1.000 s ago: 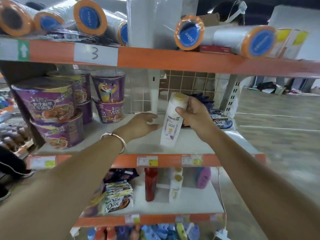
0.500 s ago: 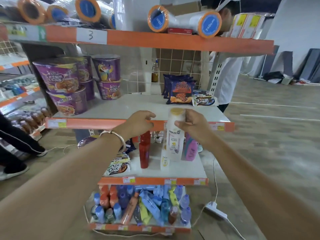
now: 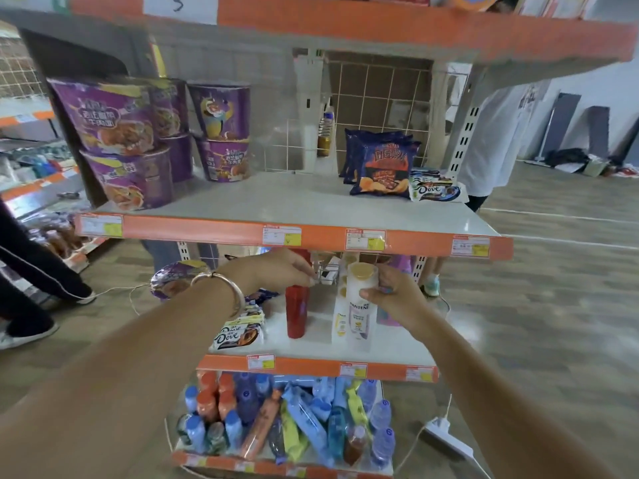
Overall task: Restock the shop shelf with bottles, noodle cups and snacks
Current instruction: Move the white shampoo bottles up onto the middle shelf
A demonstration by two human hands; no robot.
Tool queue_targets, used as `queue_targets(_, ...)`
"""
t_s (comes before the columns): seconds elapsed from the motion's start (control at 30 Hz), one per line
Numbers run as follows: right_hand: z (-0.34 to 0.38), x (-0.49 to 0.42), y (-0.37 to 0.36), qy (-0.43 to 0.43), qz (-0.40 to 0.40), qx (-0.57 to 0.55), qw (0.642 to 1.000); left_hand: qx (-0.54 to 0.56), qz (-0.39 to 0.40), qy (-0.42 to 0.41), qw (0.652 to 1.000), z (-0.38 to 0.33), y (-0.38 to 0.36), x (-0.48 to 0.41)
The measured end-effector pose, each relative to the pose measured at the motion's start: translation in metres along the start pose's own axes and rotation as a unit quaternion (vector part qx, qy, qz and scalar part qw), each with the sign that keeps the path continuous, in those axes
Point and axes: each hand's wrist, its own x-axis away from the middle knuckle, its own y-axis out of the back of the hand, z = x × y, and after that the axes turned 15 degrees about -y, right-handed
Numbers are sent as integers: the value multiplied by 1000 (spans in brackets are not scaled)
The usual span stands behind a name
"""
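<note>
my right hand grips the white shampoo bottle upright near the shelf's front edge, beside the red bottle, where my left hand curls, its grip unclear.

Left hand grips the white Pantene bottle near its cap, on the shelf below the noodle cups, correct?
No: the head view shows the right hand gripping the white Pantene bottle near its cap; the shelf below the noodle cups is right.
</note>
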Motion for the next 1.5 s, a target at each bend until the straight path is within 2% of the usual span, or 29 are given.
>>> queue_targets(0.1,-33,-30,-24,30,-5,28,999,-29,-11,-20,999,37,-26,-22)
queue_targets(0.3,-113,-101,-66,171,-20,104,980,-43,-18,-105,993,113,-92,-73)
queue_targets(0.5,-174,-137,-89,244,-65,128,959,-97,19,-135,986,187,-152,-101)
queue_targets(0.57,-188,-142,-89,238,-77,91,964,-104,8,-131,986,206,-168,-108)
queue_targets(0.67,-196,-145,-84,227,-70,3,971,-59,-28,-122,990,218,-192,-113)
queue_targets(0.87,-187,-151,-83,188,-44,25,981,-6,-24,-144,989,206,-224,-114)
queue_targets(1.17,-202,-164,-82,147,-59,-69,985,34,-43,-157,986,213,-244,-112)
queue_targets(1.33,-208,-165,-91,139,-24,-136,981,88,-64,-163,981,216,-254,-114)
queue_targets(1.4,-215,-162,-98,125,-45,-114,985,99,-69,-170,978,217,-259,-113)
queue_targets(1.5,-233,-160,-112,105,-99,22,989,100,-66,-191,974,220,-264,-113)
